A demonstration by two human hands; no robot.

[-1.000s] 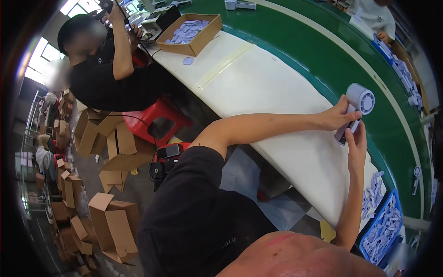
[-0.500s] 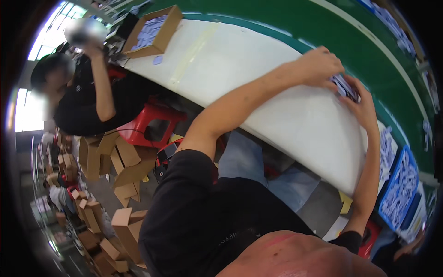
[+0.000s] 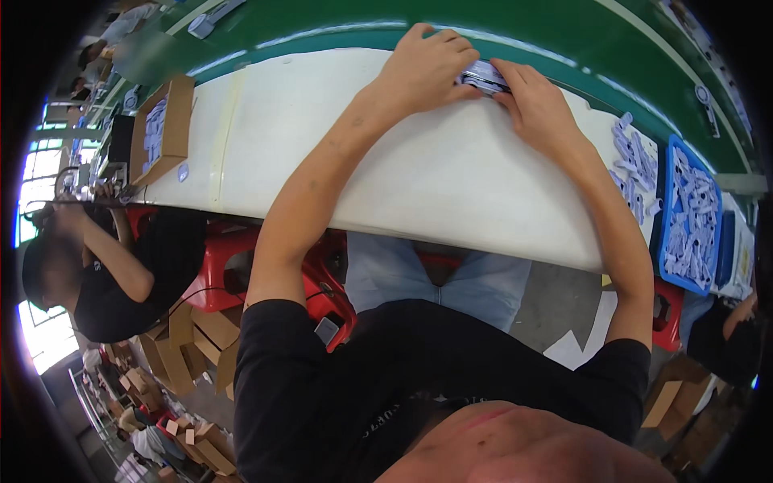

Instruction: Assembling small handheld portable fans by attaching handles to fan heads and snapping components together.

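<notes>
Near the far edge of the white tabletop (image 3: pixel 451 177), a small row of lavender plastic parts (image 3: pixel 485 76) with dark gaps lies between my hands. My left hand (image 3: pixel 431 68) closes on its left end, fingers curled over and thumb along the near side. At the right end, my right hand (image 3: pixel 538 105) pinches it with the fingers behind and the thumb in front. My fingers partly cover the parts, so their exact kind cannot be made out. To the right of my right forearm, loose lavender parts (image 3: pixel 636 161) of the same colour lie on the tabletop.
A blue tray (image 3: pixel 667 233) full of lavender parts stands at the right end. On the left are a cardboard box (image 3: pixel 179 121) of similar parts and a round lavender piece (image 3: pixel 183 172). A green surface (image 3: pixel 547 24) runs behind the table. A co-worker (image 3: pixel 113 274) sits at left.
The whole view has swung, so the table now lies more level and my hands appear further left. Both hands keep their grip on the lavender parts.
</notes>
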